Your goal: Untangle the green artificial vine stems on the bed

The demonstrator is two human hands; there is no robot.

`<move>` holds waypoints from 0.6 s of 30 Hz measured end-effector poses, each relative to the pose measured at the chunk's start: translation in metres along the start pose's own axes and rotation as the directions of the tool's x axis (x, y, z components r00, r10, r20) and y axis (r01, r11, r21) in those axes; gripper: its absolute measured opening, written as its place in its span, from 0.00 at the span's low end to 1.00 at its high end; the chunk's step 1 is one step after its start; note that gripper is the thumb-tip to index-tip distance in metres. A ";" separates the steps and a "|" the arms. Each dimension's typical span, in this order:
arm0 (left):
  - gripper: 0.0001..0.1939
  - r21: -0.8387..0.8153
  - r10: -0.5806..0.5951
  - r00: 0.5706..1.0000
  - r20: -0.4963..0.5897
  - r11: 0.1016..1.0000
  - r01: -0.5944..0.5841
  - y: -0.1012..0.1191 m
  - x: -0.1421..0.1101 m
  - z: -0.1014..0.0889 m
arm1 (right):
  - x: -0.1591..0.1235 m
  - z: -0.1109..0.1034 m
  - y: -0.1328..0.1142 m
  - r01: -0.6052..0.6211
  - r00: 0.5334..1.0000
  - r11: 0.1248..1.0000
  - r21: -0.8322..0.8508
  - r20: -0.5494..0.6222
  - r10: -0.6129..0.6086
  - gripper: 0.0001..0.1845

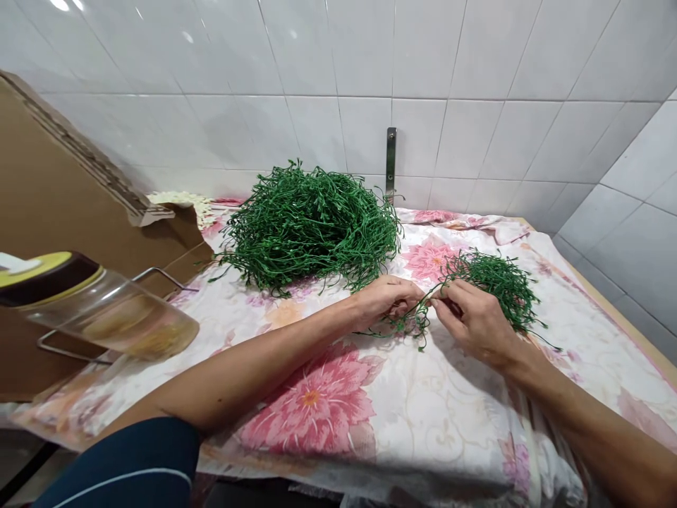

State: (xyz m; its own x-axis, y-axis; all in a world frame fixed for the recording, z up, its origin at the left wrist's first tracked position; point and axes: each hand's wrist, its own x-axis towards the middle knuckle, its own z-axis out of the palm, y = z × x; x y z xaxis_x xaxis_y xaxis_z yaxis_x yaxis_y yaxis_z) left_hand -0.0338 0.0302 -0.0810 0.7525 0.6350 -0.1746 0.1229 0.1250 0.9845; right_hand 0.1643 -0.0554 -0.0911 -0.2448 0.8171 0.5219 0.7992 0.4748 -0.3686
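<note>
My left hand [388, 298] and my right hand [468, 314] meet near the middle of the table, their fingertips pinched close together. Between them they hold a small sprig of thin green artificial stems [422, 317] with bud-like tips; its lower ends dangle just above the cloth. Behind my left hand rises a large tangled heap of the same green stems [312, 226]. A smaller bunch of green stems [500, 286] lies right behind my right hand and is partly covered by it. The curled fingers of my left hand are partly hidden.
A floral cloth [423, 409] covers the table. On the left stand a cardboard box [79, 204] and a clear jar [127, 314] with a dark and yellow lid, beside bent metal wire. White tiles form the wall [328, 63] behind, with a metal bracket [391, 162] on it.
</note>
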 end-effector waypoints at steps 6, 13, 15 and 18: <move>0.24 0.109 0.024 0.999 -0.020 0.994 -0.022 -0.006 -0.001 0.004 | -0.003 0.005 -0.003 0.085 0.996 0.989 -0.122 0.037 -0.081 0.09; 0.21 0.064 0.023 0.999 0.038 0.998 -0.025 -0.012 -0.003 0.011 | -0.005 0.010 -0.004 0.095 0.992 0.966 -0.241 0.102 -0.072 0.09; 0.20 0.124 0.072 0.997 0.003 0.990 -0.071 -0.012 -0.002 0.013 | -0.004 0.010 -0.002 0.039 0.996 0.979 -0.199 0.083 -0.023 0.08; 0.20 0.194 0.156 0.987 -0.047 0.970 -0.144 -0.010 0.001 0.015 | 0.000 0.010 0.001 -0.064 0.997 0.992 -0.112 0.024 0.067 0.06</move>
State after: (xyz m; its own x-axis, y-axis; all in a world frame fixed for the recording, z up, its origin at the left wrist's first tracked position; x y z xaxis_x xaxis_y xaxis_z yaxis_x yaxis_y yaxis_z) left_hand -0.0247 0.0182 -0.0908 0.7310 0.6821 -0.0196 0.1362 -0.1177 0.9837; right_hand 0.1594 -0.0517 -0.0986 -0.2038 0.8550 0.4769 0.8697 0.3818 -0.3129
